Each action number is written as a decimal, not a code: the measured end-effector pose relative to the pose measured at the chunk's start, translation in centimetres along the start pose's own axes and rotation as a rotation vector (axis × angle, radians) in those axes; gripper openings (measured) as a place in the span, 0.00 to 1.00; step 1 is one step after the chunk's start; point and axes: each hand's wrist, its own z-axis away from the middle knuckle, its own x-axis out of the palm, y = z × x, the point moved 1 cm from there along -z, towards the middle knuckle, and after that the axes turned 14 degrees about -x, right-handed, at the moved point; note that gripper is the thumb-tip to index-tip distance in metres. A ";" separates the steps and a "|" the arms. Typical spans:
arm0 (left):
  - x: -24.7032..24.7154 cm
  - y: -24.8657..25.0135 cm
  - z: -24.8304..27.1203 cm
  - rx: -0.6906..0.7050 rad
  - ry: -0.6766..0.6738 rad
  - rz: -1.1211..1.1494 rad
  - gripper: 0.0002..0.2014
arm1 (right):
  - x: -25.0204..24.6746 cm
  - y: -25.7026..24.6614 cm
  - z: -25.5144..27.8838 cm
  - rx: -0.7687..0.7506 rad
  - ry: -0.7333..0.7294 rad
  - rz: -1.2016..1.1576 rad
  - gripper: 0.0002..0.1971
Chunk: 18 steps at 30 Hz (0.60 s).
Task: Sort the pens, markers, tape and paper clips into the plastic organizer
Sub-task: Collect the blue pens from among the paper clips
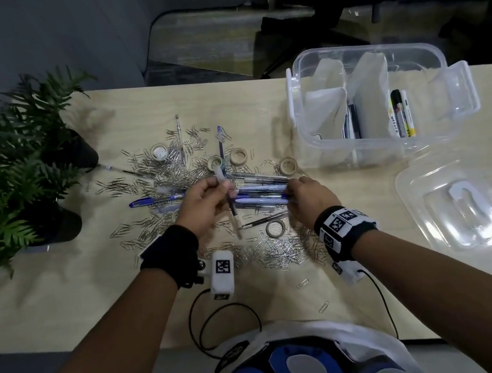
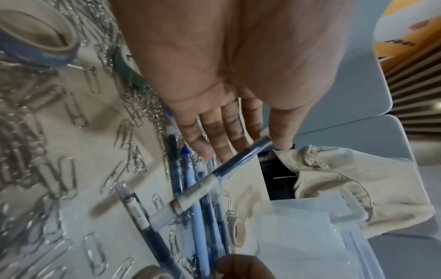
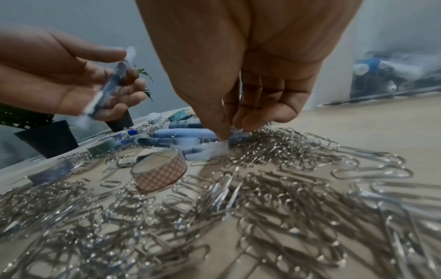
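My left hand (image 1: 222,195) is raised over the pile and grips two pens (image 2: 214,177), one with a clear cap, between thumb and curled fingers. My right hand (image 3: 230,130) reaches down and pinches the end of one pen in the row of blue and clear pens (image 1: 260,195) lying on the table. Silver paper clips (image 3: 262,207) are strewn all around them. Several tape rolls lie among the clips, one checked roll (image 3: 160,171) close to my right wrist. The clear plastic organizer (image 1: 310,131) stands at the back right, with markers (image 1: 400,113) in its right compartment.
The organizer's clear lid (image 1: 467,209) lies on the table at the right. Two potted plants (image 1: 9,165) stand at the left edge. A cable (image 1: 224,322) trails over the front table edge. A dark chair stands beyond the table.
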 end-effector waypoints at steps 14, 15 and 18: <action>3.3 -3.5 -1.5 0.389 0.104 -1.538 0.12 | -2.6 1.2 2.2 0.180 0.248 -0.540 0.07; 3.7 -3.4 -1.4 0.397 0.106 -1.573 0.13 | -2.7 1.5 2.4 0.205 0.292 -0.596 0.08; 4.5 -3.3 -1.4 0.401 0.097 -1.671 0.14 | -2.9 2.3 2.8 0.259 0.423 -0.865 0.11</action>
